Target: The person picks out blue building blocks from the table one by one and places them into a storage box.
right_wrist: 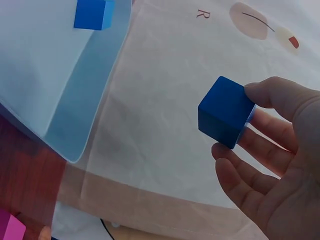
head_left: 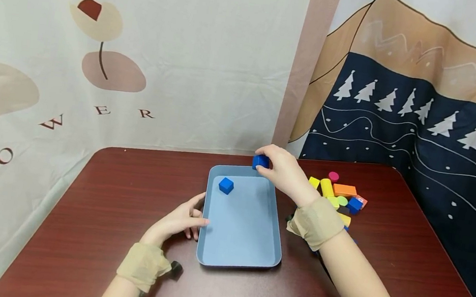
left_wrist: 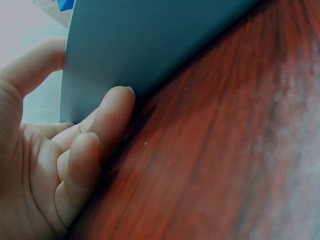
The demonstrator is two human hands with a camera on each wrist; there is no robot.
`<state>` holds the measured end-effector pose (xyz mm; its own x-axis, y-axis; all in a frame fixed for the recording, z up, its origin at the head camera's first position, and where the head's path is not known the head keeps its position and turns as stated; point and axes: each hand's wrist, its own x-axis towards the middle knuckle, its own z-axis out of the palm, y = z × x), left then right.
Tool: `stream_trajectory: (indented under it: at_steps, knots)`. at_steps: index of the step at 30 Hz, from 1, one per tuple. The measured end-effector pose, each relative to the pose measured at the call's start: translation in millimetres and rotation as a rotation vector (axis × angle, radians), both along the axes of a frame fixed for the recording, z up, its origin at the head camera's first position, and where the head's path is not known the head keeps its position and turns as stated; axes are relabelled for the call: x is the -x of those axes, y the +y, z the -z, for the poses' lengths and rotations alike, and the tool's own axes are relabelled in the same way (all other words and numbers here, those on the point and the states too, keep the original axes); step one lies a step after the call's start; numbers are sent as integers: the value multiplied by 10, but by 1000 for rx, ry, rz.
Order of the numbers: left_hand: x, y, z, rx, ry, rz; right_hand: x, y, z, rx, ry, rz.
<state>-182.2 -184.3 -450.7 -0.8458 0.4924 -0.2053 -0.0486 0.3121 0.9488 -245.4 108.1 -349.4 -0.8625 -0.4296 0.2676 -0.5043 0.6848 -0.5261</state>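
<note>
Currently held blue block [right_wrist: 225,112]: raised near the tray [head_left: 242,223], by its far right corner
Handling: likely light, stiff, smooth; opposite faces suit holding
Right hand [head_left: 283,172]: grip pinching the blue block
Left hand [head_left: 178,220]: grip pinching the tray's side

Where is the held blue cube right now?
In the head view, the right hand pinches the blue cube, seen near the far right corner of the blue tray.

The head camera looks forward and down from the near side of the table [head_left: 115,203]; the left-wrist one, close and seemingly tilted, faces the outer wall of the tray [left_wrist: 107,60]. The right-wrist one faces the white curtain [right_wrist: 155,100]; its letter R [right_wrist: 203,13] also shows in the head view.
</note>
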Motion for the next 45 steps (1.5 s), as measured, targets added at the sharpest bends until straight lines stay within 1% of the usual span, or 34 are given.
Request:
stream_trajectory:
  at_steps: [9,18,21,28,31,38,45]
  knots:
    - [-17,-14,6,0,-3,3,57,-88,116,22,-20,28]
    - [-21,-7,24,1,-12,-5,110,-258,263,34,-46,44]
    - [-21,-6,22,7,-8,-8,136,-310,314,41,-54,60]
    - [83,-58,307,23,-5,-25,172,-387,451,29,-103,91]
    - [87,-50,307,23,-3,-28,189,-402,519,22,-116,93]
    - [81,-34,255,6,-1,-27,234,-422,668,1,-138,103]
    - [90,-40,252,5,-4,-24,251,-421,742,-11,-141,111]
